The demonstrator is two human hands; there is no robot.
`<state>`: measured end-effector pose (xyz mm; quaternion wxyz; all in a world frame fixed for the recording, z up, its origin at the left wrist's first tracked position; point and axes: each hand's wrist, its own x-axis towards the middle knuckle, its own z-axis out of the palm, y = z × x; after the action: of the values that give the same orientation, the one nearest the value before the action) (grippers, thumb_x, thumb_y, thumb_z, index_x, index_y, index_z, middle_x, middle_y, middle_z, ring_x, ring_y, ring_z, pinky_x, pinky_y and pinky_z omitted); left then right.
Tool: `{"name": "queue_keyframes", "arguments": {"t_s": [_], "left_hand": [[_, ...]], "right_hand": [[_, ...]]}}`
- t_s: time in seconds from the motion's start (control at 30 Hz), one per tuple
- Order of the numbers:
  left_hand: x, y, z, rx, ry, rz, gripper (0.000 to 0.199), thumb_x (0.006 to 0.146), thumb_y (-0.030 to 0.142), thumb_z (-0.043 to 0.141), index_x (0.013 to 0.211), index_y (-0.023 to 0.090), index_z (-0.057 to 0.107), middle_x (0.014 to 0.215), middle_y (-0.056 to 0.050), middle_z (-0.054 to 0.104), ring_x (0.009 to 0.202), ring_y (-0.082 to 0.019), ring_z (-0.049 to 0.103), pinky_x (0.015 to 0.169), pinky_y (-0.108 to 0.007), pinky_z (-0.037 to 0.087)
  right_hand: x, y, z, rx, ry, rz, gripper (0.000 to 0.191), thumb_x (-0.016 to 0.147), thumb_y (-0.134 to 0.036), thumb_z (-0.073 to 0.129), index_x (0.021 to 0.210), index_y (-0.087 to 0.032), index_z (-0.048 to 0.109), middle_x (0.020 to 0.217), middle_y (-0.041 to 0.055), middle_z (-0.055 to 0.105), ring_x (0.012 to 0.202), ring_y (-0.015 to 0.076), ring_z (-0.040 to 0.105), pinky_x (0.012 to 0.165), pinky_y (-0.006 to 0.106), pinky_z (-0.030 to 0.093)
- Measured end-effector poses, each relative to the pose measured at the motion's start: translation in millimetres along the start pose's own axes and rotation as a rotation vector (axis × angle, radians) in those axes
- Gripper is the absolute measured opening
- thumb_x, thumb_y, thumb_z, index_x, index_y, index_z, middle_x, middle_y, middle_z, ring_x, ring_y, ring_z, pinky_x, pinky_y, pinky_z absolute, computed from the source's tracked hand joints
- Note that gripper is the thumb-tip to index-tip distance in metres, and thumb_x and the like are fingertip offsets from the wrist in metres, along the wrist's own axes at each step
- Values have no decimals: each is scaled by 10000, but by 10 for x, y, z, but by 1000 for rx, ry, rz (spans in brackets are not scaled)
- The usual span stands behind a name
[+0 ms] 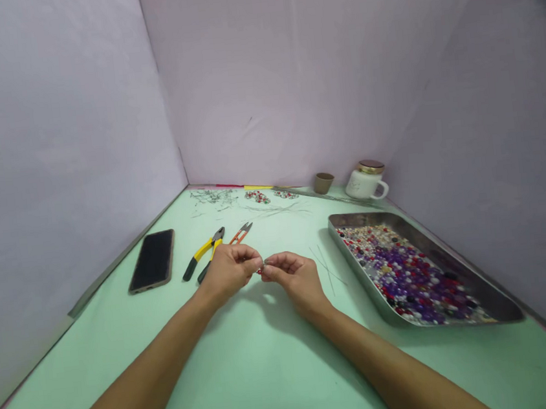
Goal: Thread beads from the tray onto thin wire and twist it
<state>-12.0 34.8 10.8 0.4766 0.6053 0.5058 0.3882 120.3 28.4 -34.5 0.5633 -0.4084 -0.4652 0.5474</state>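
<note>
Both hands meet above the middle of the green table. Between their fingertips is a small beaded piece [260, 271] with red beads, mostly covered by the fingers. My left hand [231, 271] pinches it from the left, thumb against forefinger. From the right, my right hand [295, 277] closes thumb and forefinger on the same piece. Just behind my left hand lie yellow and black pliers [203, 249] and orange-handled snips [241, 232]. A metal tray [366, 279] of purple, red, white and black beads stands to the right of my right hand.
A phone [152, 259] lies at the left. Wire bits [214, 198] and beaded pieces [257, 197] are at the back, near a small brown cup [323, 183] and a white lidded mug [363, 184]. Loose wires [327, 267] lie left of the tray. Pale walls [279, 80] enclose the table.
</note>
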Motion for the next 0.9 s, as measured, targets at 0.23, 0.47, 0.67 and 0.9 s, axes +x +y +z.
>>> {"name": "queue_keyframes", "arguments": {"t_s": [0.23, 0.47, 0.67, 0.9], "left_hand": [[18, -55, -20, -29, -45, 15, 99, 615, 202, 543, 560, 121, 529, 336, 68, 382, 334, -28, 302, 353, -164, 214], [26, -75, -21, -93, -64, -2, 97, 614, 200, 542, 559, 125, 515, 349, 64, 391, 325, -31, 311, 337, -165, 209], [24, -74, -22, -64, -63, 3, 102, 612, 208, 540, 555, 126, 519, 354, 63, 391, 333, -33, 310, 347, -167, 207], [19, -67, -32, 9, -54, 37, 93, 606, 207, 546, 567, 122, 544, 355, 66, 380, 352, -34, 304, 364, -171, 216]], "right_hand": [[-19, -17, 7, -4, 16, -22, 92, 574, -181, 662, 648, -151, 616, 563, -3, 623, 539, 123, 584, 574, 257, 469], [-58, 10, 28, 0, 24, -79, 103, 598, -191, 652, 686, -155, 613, 597, 3, 631, 574, 138, 602, 594, 268, 479], [-54, 10, 35, -5, 32, -70, 107, 595, -200, 649, 690, -160, 619, 614, 7, 635, 581, 145, 603, 609, 284, 483], [-23, 17, -8, -20, 16, -35, 107, 566, -203, 670, 651, -155, 626, 580, 13, 637, 567, 141, 592, 601, 281, 476]]}}
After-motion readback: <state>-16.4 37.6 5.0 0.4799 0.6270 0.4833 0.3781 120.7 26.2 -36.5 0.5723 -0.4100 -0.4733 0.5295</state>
